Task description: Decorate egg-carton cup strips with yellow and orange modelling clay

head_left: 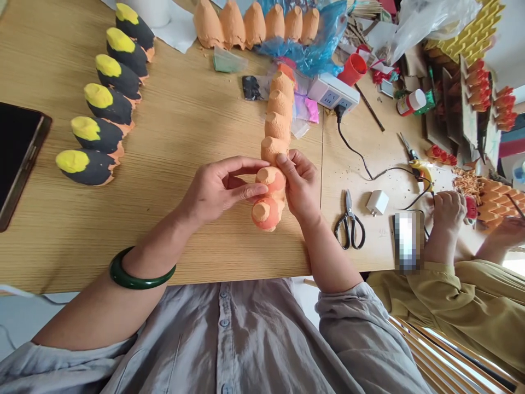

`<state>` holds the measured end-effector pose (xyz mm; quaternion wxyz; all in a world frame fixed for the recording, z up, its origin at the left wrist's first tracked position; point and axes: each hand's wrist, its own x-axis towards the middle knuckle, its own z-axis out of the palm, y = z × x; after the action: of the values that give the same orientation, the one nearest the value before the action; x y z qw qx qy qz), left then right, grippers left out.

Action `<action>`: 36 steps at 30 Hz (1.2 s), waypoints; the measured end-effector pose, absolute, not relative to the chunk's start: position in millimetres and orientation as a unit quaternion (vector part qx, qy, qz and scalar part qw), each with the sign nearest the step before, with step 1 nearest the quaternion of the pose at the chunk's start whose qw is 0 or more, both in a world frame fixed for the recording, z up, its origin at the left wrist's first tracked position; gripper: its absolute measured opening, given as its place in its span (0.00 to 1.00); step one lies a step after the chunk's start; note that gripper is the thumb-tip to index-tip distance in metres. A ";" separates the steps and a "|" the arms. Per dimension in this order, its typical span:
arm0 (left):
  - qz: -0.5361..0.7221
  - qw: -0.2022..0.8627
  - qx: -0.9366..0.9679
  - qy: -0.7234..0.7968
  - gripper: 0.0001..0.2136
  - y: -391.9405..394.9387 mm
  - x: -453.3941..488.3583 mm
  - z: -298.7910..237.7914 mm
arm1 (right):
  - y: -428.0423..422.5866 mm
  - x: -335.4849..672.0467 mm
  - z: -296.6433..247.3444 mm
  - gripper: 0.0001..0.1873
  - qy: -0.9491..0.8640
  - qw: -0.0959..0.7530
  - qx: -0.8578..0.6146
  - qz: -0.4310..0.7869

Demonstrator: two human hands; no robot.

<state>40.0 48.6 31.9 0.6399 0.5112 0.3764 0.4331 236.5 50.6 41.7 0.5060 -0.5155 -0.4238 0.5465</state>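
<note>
A long row of joined orange egg-carton cups (278,127) is held over the table in front of me. Its two nearest cups carry a smooth, darker orange-red layer, like modelling clay, below their pale tips. My right hand (301,183) grips the row from its right side, thumb on top. On the left, my left hand (223,186) has its thumb and forefinger around the second-nearest cup, pressing at its coating. Its other fingers are curled behind and partly hidden. Just beyond the row's far end lie small bags of coloured clay (303,106).
Black-and-yellow coated cups (106,123) line the left; a bare orange row (254,24) stands at the back. A power strip (333,93), scissors (349,221), a white charger (377,202) and a phone (409,238) lie rightward. Beside them a co-worker's hand (449,213) rests.
</note>
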 end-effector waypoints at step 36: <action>0.385 0.706 0.448 0.392 0.24 45.6 44.1 43.7 | 50.1 234.3 37.4 0.31 -0.448 0.509 -0.543 0.495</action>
<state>44.1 45.6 43.7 0.7058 0.4476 0.3917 0.3849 234.3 50.1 37.4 0.5093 -0.5433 -0.4478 0.4949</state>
